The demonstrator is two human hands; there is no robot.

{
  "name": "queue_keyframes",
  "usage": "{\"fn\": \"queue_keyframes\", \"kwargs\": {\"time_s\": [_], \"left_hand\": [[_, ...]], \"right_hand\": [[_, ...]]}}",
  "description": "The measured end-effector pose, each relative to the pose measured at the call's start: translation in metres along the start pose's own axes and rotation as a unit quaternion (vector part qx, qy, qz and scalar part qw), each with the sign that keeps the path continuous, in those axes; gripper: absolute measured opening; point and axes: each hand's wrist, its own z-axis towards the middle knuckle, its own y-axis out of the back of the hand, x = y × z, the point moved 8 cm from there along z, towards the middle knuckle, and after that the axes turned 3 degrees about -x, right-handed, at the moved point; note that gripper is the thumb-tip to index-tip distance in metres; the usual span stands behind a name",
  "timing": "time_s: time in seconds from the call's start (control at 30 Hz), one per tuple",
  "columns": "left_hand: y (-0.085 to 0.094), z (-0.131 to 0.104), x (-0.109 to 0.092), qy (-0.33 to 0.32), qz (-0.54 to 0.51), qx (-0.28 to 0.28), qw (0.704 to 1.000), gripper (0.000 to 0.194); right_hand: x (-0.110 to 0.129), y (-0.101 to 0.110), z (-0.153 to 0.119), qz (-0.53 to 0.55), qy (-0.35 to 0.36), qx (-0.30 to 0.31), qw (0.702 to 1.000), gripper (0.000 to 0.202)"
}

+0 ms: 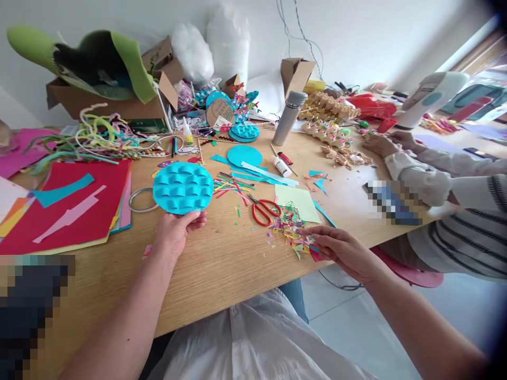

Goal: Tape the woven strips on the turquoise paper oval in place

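My left hand [181,228] grips the lower edge of a round blue paper disc [182,187], thumb in front. Rows of raised, curved paper strips cover its face, which is tilted toward me. At the right, my right hand [336,248] is closed in a pinch at the edge of a pile of coloured paper scraps [291,224]; what is between its fingertips, if anything, is too small to make out. Red-handled scissors [263,210] lie beside the pile, near a pale green paper sheet [299,203]. A flat blue disc [244,156] rests farther back.
A roll of tape [142,200] and red paper sheets [79,206] lie left. A grey bottle [289,119] stands at the back near a white glue bottle [281,165]. Pipe cleaners [103,137] heap at the back left. Another person's hands [380,145] work at the right.
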Motion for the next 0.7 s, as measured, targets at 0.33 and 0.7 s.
{"fn": "queue_keyframes", "kwargs": {"time_s": [0.33, 0.7], "left_hand": [[-0.007, -0.003, 0.003, 0.017, -0.018, 0.033, 0.999, 0.034], [-0.009, -0.004, 0.002, 0.01, -0.044, 0.065, 0.997, 0.038]], "right_hand": [[0.018, -0.008, -0.011, 0.04, 0.027, -0.019, 0.999, 0.063], [0.06, -0.112, 0.013, 0.172, 0.058, 0.111, 0.977, 0.038]]}}
